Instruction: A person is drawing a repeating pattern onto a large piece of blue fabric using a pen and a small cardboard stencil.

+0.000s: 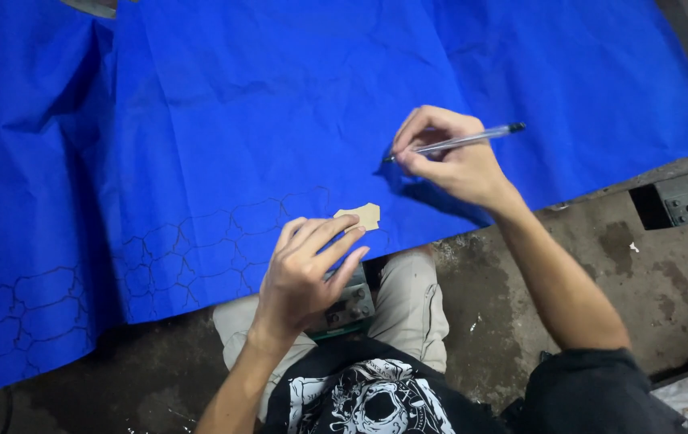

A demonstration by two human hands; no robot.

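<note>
My right hand (452, 165) is closing its grip around a pen (456, 143), its tip touching the blue sheet (264, 104). My left hand (304, 269), fingers loose and gripping nothing, is pressing a small tan template (362, 215) flat on the sheet's near edge, beside inked outlines (191, 249).

Template (362, 216) on sheet (280, 104) (floor beneath)
</note>
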